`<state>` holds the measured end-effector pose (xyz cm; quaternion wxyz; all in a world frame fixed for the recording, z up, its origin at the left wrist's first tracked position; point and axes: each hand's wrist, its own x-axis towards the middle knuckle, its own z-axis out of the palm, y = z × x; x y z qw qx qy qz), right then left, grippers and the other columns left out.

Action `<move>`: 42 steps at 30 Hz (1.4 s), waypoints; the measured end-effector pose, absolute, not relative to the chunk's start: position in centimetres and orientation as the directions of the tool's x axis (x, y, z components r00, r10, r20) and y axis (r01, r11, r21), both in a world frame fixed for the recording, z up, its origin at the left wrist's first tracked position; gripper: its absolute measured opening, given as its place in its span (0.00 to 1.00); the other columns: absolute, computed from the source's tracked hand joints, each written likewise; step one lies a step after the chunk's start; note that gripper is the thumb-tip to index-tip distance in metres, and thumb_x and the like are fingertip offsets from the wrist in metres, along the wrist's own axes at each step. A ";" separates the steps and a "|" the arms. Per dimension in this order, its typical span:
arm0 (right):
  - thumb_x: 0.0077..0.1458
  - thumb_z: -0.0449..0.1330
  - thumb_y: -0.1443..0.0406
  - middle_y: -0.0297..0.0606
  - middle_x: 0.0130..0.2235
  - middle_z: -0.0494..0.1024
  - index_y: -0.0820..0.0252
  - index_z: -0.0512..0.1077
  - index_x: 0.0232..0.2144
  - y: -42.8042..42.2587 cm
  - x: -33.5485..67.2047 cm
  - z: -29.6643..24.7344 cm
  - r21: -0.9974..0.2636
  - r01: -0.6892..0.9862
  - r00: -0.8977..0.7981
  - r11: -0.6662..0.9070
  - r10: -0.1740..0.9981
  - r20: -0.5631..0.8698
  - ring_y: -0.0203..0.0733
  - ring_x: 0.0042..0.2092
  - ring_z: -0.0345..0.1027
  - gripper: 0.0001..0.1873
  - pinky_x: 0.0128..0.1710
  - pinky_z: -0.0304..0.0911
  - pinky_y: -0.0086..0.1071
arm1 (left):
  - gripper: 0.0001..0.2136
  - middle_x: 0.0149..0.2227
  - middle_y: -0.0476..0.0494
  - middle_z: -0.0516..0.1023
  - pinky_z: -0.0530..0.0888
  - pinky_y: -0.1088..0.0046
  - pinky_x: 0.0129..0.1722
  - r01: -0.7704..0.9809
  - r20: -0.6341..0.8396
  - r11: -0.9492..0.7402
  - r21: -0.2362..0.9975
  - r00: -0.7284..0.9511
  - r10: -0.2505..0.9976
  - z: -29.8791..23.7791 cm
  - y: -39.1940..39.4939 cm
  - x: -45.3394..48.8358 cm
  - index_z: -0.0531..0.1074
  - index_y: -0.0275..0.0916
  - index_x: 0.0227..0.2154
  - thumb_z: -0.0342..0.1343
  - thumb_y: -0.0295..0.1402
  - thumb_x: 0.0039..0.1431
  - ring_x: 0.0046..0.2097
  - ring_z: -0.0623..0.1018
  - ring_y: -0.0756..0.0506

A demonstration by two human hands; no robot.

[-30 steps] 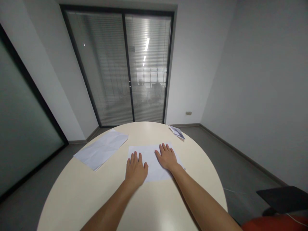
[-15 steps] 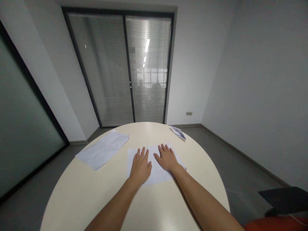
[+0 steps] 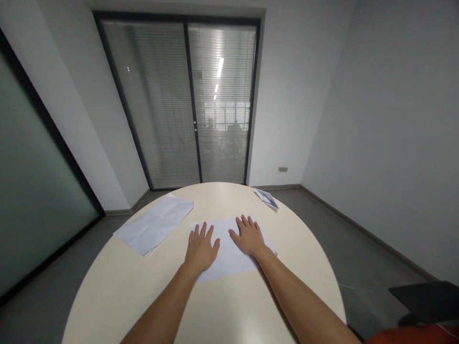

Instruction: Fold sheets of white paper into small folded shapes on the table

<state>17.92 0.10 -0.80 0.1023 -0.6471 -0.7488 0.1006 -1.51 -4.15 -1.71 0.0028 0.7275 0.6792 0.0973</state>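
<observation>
A white sheet of paper (image 3: 229, 258) lies flat on the round cream table (image 3: 222, 306) in front of me. My left hand (image 3: 201, 249) rests palm down on the sheet's left part, fingers spread. On its right part lies my right hand (image 3: 248, 236), also flat with the fingers apart. Neither hand grasps anything. The paper under both palms is hidden.
More white paper sheets (image 3: 154, 224) lie at the table's left edge. A small folded paper (image 3: 266, 198) sits at the far right edge. A dark flat object (image 3: 426, 301) is beyond the table at lower right, above something red (image 3: 409, 334).
My left hand has slid left across the sheet, toward its left edge. My right hand has stayed in place on the paper.
</observation>
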 end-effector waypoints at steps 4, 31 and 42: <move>0.66 0.44 0.44 0.46 0.74 0.47 0.61 0.53 0.71 0.3 17.9 -0.8 -0.283 0.948 -0.143 0.145 0.989 0.029 0.58 0.74 0.35 0.41 0.69 0.32 0.49 | 0.29 0.73 0.38 0.54 0.53 0.48 0.69 0.987 0.140 -0.070 0.142 0.050 0.989 -1.7 -4.0 -1.4 0.60 0.41 0.68 0.42 0.46 0.69 0.73 0.53 0.30; 0.68 0.47 0.54 0.47 0.73 0.51 0.63 0.58 0.69 -1.8 17.3 -0.7 -0.307 0.883 -0.318 0.354 0.934 0.163 0.51 0.73 0.41 0.33 0.70 0.36 0.46 | 0.30 0.73 0.37 0.53 0.52 0.46 0.69 0.985 0.140 -0.101 0.140 0.082 0.987 -2.8 -5.5 -1.0 0.58 0.43 0.69 0.44 0.47 0.68 0.73 0.52 0.30; 0.68 0.45 0.47 0.50 0.73 0.46 0.70 0.50 0.71 -0.9 19.6 -1.8 -0.282 0.942 -0.184 0.180 0.983 0.013 0.58 0.74 0.36 0.41 0.70 0.35 0.49 | 0.29 0.73 0.38 0.51 0.53 0.48 0.69 0.982 0.096 -0.127 0.138 0.114 0.989 -2.6 -5.8 -0.5 0.57 0.46 0.70 0.43 0.49 0.69 0.73 0.51 0.29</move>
